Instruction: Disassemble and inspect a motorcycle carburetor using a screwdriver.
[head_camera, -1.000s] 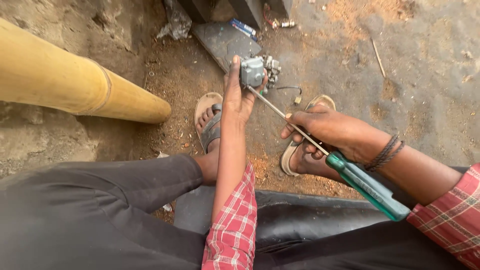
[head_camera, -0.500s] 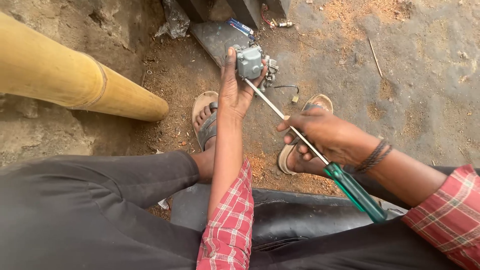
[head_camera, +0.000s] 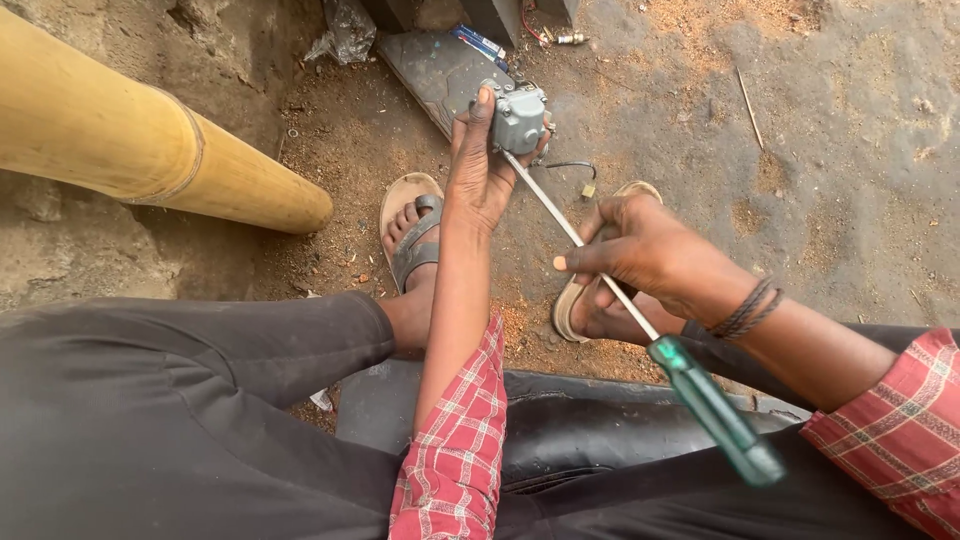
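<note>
1. The small grey metal part (head_camera: 520, 117), a blocky cast piece with rounded corners, was held up above the dirt ground (head_camera: 850, 150), in front of the person's knees.
2. The left hand (head_camera: 480, 170) gripped the grey part, its fingers wrapped round the part's left side and one fingertip over the top edge.
3. A long screwdriver (head_camera: 640, 320) met the part's underside with its thin steel shaft, which ran back toward the person to a translucent green handle.
4. The right hand (head_camera: 640, 255) was closed round the shaft halfway along, well below the part; the handle stuck out free behind the wrist.
5. Below the part, two sandalled feet (head_camera: 415, 235) rested on reddish, sawdust-strewn earth.
6. Left of the part lay a thick yellow bamboo pole (head_camera: 150, 150) against a rough stone edge.
7. Just behind the part sat a flat dark slab (head_camera: 435, 70), with a small blue packet (head_camera: 480, 42) beside it.
</note>
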